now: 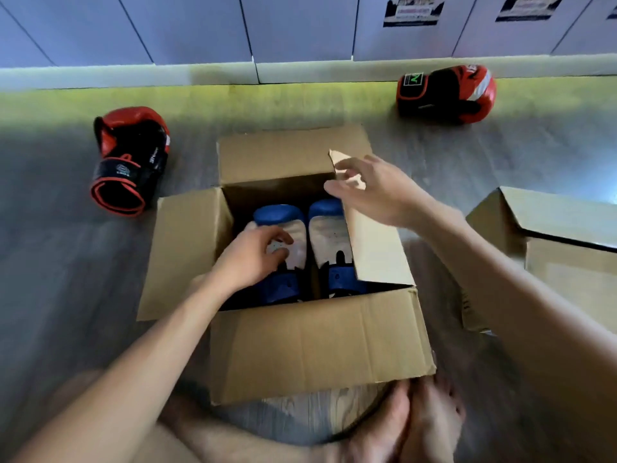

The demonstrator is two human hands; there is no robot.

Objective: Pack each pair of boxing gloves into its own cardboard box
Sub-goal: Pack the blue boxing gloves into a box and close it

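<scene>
Our left hand point(253, 259) is down inside the open cardboard box point(317, 345), fingers curled loosely on the white palm of the left blue glove point(283, 228); we cannot tell whether it is pinching the glove or only pressing on it. Our right hand point(370, 192) hovers with fingers spread and slack at the top edge of the right flap point(374, 248), which stands tilted inward over the right blue glove point(329, 228); touching or just shy of it, we cannot tell. The two blue gloves lie side by side in the box, cuffs toward us.

The far, left and near flaps are folded outward. On the floor point(434, 155), one red and black glove point(130, 158) lies left of the box, another point(445, 93) well apart by the far wall. A second box point(551, 248) sits to the right, near our forearm. Our bare feet point(420, 422) rest against the box's near corner.
</scene>
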